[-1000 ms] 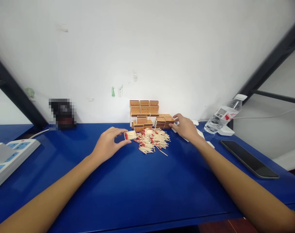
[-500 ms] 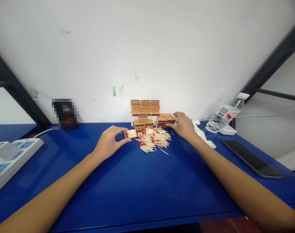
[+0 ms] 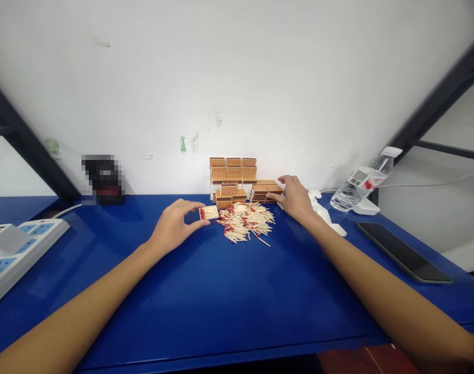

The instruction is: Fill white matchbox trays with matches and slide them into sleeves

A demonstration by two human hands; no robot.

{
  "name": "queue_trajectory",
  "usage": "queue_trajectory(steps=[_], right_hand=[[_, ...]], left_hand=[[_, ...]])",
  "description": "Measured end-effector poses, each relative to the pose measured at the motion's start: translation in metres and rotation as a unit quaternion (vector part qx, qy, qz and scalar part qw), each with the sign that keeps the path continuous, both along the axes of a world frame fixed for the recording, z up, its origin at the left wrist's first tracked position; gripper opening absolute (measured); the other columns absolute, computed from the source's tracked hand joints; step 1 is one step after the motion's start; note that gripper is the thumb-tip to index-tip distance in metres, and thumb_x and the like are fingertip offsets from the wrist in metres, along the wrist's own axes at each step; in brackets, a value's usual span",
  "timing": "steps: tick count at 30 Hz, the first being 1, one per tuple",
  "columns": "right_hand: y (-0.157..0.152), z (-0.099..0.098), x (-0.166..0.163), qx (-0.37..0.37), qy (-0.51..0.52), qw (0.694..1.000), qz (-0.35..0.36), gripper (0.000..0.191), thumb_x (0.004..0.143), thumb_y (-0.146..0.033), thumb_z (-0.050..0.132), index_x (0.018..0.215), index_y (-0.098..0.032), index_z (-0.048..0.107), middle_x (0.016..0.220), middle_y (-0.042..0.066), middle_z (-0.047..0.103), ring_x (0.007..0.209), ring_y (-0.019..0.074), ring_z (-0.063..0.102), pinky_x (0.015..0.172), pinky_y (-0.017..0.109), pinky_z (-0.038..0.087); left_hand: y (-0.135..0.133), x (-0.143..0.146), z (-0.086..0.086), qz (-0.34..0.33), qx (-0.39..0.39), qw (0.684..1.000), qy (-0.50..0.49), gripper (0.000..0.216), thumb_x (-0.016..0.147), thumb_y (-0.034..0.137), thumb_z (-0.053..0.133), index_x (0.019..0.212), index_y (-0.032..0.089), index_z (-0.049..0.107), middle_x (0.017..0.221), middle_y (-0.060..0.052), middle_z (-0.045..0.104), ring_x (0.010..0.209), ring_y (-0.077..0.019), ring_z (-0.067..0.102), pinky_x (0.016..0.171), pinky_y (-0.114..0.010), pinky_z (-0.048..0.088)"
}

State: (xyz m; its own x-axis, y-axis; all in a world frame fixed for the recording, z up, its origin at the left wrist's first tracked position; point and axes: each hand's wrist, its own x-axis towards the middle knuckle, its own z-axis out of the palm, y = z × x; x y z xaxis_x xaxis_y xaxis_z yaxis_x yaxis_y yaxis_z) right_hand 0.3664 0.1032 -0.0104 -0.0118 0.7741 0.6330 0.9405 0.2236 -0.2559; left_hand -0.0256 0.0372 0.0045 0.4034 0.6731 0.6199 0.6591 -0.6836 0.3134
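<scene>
Beside matches [image 3: 247,222], fingers [image 3: 203,224] around tray [image 3: 209,212] edges

I record a dark object [image 3: 103,178] at the desk's [image 3: 221,291] far edge, pixelated beyond identification, and print on the stacked matchboxes [image 3: 233,170] too small to read. The power strip [image 3: 14,249] at the desk's left edge is cut by the frame; the right hand [image 3: 295,200] hides part of the white pieces [image 3: 326,216].

One match tray [image 3: 209,212], one bottle [image 3: 357,187], one phone [image 3: 403,252], one power strip [image 3: 14,249].
</scene>
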Motion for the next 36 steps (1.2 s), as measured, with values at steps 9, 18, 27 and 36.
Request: queue_trajectory(steps=[9, 18, 27, 36], right_hand=[[-0.007, 0.002, -0.005, -0.007, -0.047, 0.999, 0.001, 0.039, 0.097, -0.053, 0.063, 0.116, -0.019, 0.068, 0.114, 0.016, 0.062, 0.1, 0.0335, 0.062, 0.086, 0.047, 0.051], [-0.011, 0.002, -0.01, 0.004, -0.061, 0.998, 0.019, 0.028, 0.1, -0.041, 0.06, 0.114, -0.02, 0.072, 0.115, 0.016, 0.064, 0.107, 0.0349, 0.06, 0.088, 0.048, 0.052], [-0.021, 0.009, -0.015, 0.029, -0.085, 0.996, -0.001, 0.039, 0.101, -0.049, 0.058, 0.119, -0.017, 0.07, 0.119, 0.018, 0.065, 0.104, 0.0346, 0.06, 0.089, 0.049, 0.05], [-0.05, 0.022, -0.047, 0.06, -0.052, 0.995, 0.066, 0.033, 0.105, -0.046, 0.05, 0.096, -0.022, 0.071, 0.1, 0.013, 0.068, 0.096, 0.03, 0.061, 0.085, 0.044, 0.049]], left_hand=[[0.0, 0.0, 0.001, 0.003, -0.011, 1.0, 0.002, 0.038, 0.088, 0.041, 0.082, 0.12, 0.025, 0.072, 0.106, -0.005, 0.077, 0.095, -0.023, 0.069, 0.084, -0.038, 0.057], [0.0, 0.0, 0.001, 0.004, -0.007, 1.0, 0.002, 0.037, 0.087, 0.042, 0.082, 0.118, 0.025, 0.072, 0.106, -0.005, 0.077, 0.097, -0.0241, 0.069, 0.086, -0.039, 0.056], [0.0, 0.0, 0.003, 0.007, -0.032, 0.999, -0.013, 0.037, 0.084, 0.036, 0.086, 0.117, 0.024, 0.073, 0.101, -0.004, 0.076, 0.087, -0.0205, 0.068, 0.078, -0.034, 0.057], [0.004, 0.002, 0.002, 0.004, -0.118, 0.991, -0.061, 0.026, 0.081, 0.027, 0.08, 0.106, 0.024, 0.074, 0.094, -0.001, 0.076, 0.083, -0.0191, 0.069, 0.074, -0.033, 0.057]])
